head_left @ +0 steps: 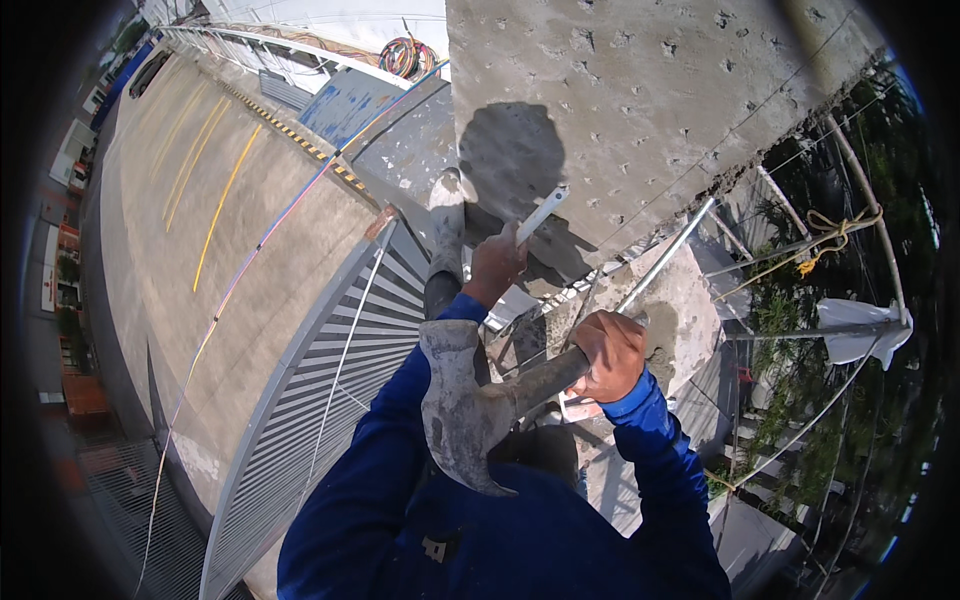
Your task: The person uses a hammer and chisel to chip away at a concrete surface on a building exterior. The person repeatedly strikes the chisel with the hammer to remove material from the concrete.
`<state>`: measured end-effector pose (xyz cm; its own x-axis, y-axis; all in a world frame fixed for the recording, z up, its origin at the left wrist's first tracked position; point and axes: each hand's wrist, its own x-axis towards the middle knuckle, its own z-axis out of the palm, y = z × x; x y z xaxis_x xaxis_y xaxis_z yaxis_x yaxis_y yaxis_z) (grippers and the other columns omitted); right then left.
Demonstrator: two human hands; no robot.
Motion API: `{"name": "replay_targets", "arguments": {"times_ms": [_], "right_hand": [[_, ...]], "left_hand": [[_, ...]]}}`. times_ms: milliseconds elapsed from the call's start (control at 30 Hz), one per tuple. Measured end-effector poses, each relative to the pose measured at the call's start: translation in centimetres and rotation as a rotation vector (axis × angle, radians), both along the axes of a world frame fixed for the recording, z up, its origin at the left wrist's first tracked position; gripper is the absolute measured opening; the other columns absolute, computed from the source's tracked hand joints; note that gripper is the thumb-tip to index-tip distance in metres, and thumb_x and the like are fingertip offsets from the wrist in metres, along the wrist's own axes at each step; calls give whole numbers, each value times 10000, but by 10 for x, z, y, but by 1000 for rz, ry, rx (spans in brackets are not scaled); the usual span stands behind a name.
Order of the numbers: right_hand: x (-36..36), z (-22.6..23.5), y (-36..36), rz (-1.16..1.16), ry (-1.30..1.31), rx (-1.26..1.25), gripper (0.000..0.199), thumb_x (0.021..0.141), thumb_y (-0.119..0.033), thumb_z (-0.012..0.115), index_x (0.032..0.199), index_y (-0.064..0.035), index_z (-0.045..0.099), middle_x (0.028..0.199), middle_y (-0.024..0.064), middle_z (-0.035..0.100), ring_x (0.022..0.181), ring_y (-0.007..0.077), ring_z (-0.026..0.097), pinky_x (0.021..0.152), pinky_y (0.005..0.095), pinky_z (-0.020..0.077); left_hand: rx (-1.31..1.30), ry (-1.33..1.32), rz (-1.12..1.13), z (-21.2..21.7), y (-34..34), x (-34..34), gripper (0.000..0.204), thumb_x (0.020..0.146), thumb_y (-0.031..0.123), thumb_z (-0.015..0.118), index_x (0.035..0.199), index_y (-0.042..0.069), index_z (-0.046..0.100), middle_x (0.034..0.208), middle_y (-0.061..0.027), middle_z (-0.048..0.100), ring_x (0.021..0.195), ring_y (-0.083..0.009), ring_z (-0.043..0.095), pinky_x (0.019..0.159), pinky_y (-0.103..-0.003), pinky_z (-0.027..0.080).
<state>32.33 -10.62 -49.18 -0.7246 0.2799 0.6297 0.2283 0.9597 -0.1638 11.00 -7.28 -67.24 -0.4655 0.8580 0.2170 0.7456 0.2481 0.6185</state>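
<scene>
Overhead, a pitted concrete slab (640, 90) fills the twelve o'clock sector, its face pocked with small holes and shadowed where the person's head blocks the sun. Right hand (610, 352), just right of centre, is closed tightly round the handle of a hammer (470, 410); the cement-crusted head hangs toward seven o'clock, close to the blue sleeves (400, 500). Left hand (495, 262), near centre, is wrapped round a pale chisel-like rod (542, 212) whose tip points to one o'clock and appears to touch the slab. By judgement, the hammer is heavy, rigid and head-weighted; the grip shown sits high on the handle near the head, whereas a hold toward the free end would give more swing. Its mortar coating probably makes it rough rather than slippery. The rod looks stiff and light, best held mid-shaft, clear of the struck end. Metal scaffold tubes (665, 255) run at two o'clock beside a second concrete block (685, 310). At nine o'clock a roadway (190, 200) lies far below; a slatted metal gate (330, 370) stands at eight o'clock, foliage (830, 400) at four o'clock.
</scene>
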Motion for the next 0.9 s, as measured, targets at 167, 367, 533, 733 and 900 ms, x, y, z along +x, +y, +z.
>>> {"name": "replay_targets", "arguments": {"times_ms": [167,367,533,733,900], "right_hand": [[30,-116,86,-625,-300,-609,581,829,-566,632,938,4,639,776,246,657,740,397,661,614,439,522],[19,-96,25,-556,-2,-738,459,886,-465,647,918,-8,623,654,238,617,654,446,631,563,463,493],[-13,-36,-10,-264,61,-666,355,787,-331,756,903,-49,574,731,207,640,678,427,633,563,447,498],[-25,22,5,202,30,-58,418,664,-355,786,891,-71,580,718,92,554,596,289,585,510,376,467],[3,-91,100,-543,-291,-398,524,807,-533,677,862,-14,622,697,207,642,659,409,648,587,468,517]], "left_hand": [[-50,-86,-122,10,5,0,347,919,398,564,907,53,524,757,-249,640,723,-462,629,645,-553,497],[-1,-198,-155,13,-14,-7,350,913,374,581,990,36,532,768,-249,638,738,-449,637,665,-534,502],[383,-338,-152,-10,6,-14,315,927,343,579,968,32,550,707,-233,625,674,-419,639,576,-492,509],[238,33,-52,-17,23,-29,315,921,368,578,988,62,554,659,-210,621,652,-412,638,562,-493,509],[310,-73,-81,-11,17,-22,334,864,354,633,1021,70,554,681,-203,632,658,-403,640,601,-511,508]]}}
